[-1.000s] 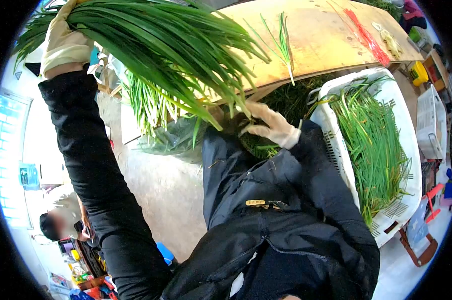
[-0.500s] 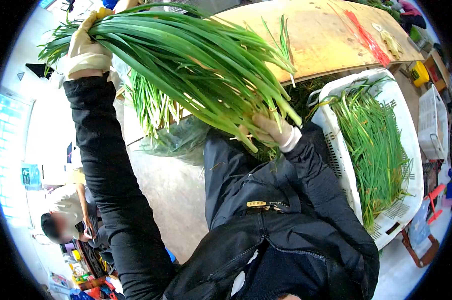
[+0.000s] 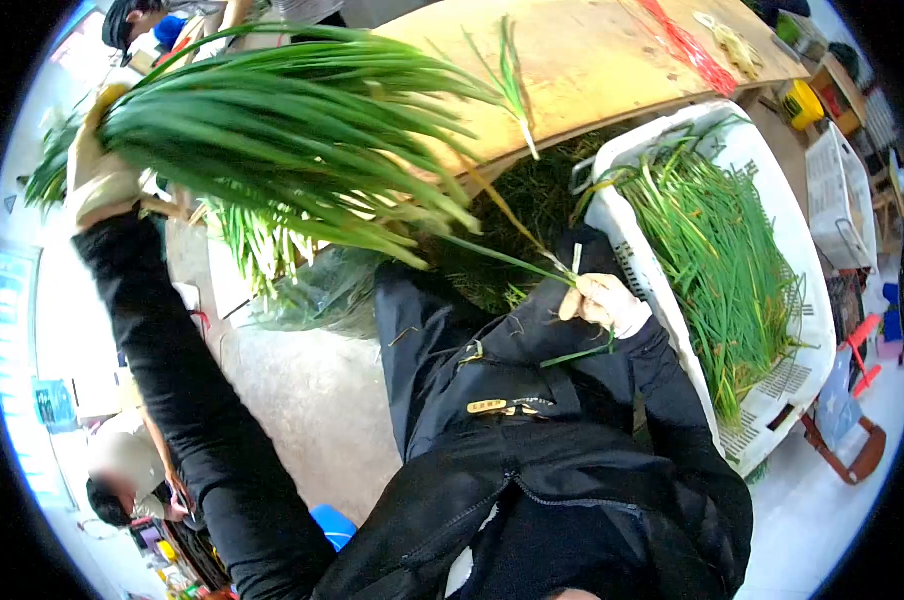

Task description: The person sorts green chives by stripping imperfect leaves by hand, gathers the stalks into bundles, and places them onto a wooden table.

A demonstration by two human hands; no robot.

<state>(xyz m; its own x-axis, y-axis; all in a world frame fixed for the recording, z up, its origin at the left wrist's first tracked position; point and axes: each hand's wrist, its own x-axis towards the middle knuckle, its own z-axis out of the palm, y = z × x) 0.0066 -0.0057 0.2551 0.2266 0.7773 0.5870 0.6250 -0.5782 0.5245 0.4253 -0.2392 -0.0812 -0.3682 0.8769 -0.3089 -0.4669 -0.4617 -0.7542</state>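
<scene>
My gloved left hand (image 3: 102,165) is wrapped round a thick bunch of garlic chives (image 3: 282,130), stretched out at the upper left. The pale stem ends fan out loosely to the right, blurred by motion. My gloved right hand (image 3: 607,305), above my lap, pinches a few loose garlic chive blades (image 3: 517,262), one of them yellowed. These blades reach back toward the bunch's stem ends. Bits of leaf lie on my dark trousers. A pile of garlic chives (image 3: 267,245) with white stems sits below the held bunch, on the left.
At my right stands a white plastic crate (image 3: 807,385) with green blades in it. The wooden table (image 3: 582,60) ahead bears a few blades, red strings (image 3: 687,45) and pale gloves (image 3: 727,45). Clear plastic (image 3: 322,295) hangs below. Another person (image 3: 132,460) sits at left.
My right hand has drawn away from the bunch, down and right, with a few blades in it. The bunch in my left hand has shifted left in view.
</scene>
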